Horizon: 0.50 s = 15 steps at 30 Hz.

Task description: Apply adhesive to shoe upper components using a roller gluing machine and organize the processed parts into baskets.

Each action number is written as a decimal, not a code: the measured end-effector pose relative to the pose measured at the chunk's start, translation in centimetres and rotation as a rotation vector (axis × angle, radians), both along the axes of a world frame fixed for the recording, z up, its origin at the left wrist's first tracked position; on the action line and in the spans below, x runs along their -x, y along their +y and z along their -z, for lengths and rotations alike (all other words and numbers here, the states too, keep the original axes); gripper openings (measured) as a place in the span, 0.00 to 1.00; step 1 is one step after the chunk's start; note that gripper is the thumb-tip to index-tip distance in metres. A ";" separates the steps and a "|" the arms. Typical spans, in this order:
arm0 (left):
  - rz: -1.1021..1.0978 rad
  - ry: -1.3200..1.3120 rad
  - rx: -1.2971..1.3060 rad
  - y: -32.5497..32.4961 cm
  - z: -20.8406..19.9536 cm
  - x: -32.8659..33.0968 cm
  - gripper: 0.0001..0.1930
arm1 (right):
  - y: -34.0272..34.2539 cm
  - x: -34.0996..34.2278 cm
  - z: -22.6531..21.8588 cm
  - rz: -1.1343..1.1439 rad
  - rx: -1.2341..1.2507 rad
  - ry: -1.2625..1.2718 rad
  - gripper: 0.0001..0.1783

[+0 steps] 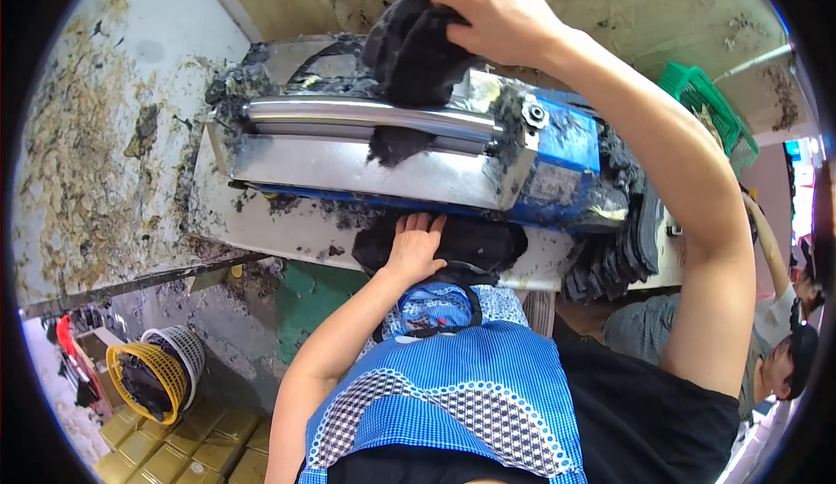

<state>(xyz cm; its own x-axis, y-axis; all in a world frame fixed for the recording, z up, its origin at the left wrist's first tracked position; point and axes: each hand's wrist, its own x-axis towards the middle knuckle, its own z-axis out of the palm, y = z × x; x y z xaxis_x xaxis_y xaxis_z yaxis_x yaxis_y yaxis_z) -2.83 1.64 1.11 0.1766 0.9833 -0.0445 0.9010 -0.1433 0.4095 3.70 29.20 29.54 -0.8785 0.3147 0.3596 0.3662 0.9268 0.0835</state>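
My right hand [501, 14] is raised over the back of a blue and silver roller machine [366, 164]. Its fingers are closed on a dark, fuzzy-looking black piece of soft material [427, 57], which hangs down to the top of the metal roller [366, 111]. In front of the roller, a ragged black flap [401, 143] lies on the sloping metal plate; whether it joins the held piece is hidden. My left hand [416, 247] rests palm down, fingers stretched, on black material [483, 247] at the table's front edge, just below the machine.
Layered black pieces [623, 253] hang over the table edge at right, by a knob [535, 113]. Black fluff coats the machine and stained wall [113, 110]. A green basket [710, 105] stands back right; a yellow basket [148, 381] is low left. People [788, 358] are at right.
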 end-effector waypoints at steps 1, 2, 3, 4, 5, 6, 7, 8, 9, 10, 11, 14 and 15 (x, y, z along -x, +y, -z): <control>0.030 -0.006 -0.069 0.3 -0.1 -0.3 0.41 | 0.4 -0.6 -1.0 0.033 -0.001 -0.047 0.10; 0.041 -0.013 -0.080 0.3 -0.2 -0.2 0.41 | 0.6 -0.6 -1.4 0.034 0.027 -0.008 0.11; 0.062 -0.026 -0.069 -0.1 -0.3 0.4 0.35 | 0.7 -0.5 -1.7 0.039 0.053 0.031 0.11; 0.115 -0.053 -0.070 0.1 -0.8 0.2 0.28 | 0.7 -1.1 -2.5 0.068 0.073 0.043 0.11; 0.153 -0.089 -0.088 0.0 -1.6 0.3 0.21 | 0.7 -1.7 -3.1 0.109 0.092 0.055 0.11; 0.176 -0.151 -0.112 -0.4 -2.2 0.6 0.18 | 2.1 -1.7 -2.2 0.156 0.056 0.067 0.16; 0.222 -0.175 -0.134 -0.5 -2.5 0.9 0.16 | 3.6 -2.3 -1.5 0.214 0.011 0.075 0.22; 0.270 -0.206 -0.108 -0.9 -3.2 1.5 0.15 | 3.7 -2.7 -1.5 0.243 0.054 0.130 0.21; 0.364 -0.185 -0.036 -0.9 -4.5 2.0 0.14 | 3.6 -3.9 -1.5 0.273 0.097 0.194 0.21; 0.437 -0.218 0.004 -1.0 -5.5 2.3 0.14 | 3.4 -5.8 -2.2 0.323 0.082 0.192 0.21; 0.464 -0.244 0.075 -1.2 -6.4 2.7 0.15 | 3.1 -7.2 -3.0 0.364 0.098 0.242 0.21; 0.452 -0.316 0.199 -2.1 -8.4 3.6 0.14 | 1.4 -13.9 -7.9 0.391 -0.093 0.527 0.15; 0.393 -0.338 0.244 -2.2 -9.0 3.5 0.16 | 1.7 -17.4 -9.1 0.350 -0.266 0.502 0.16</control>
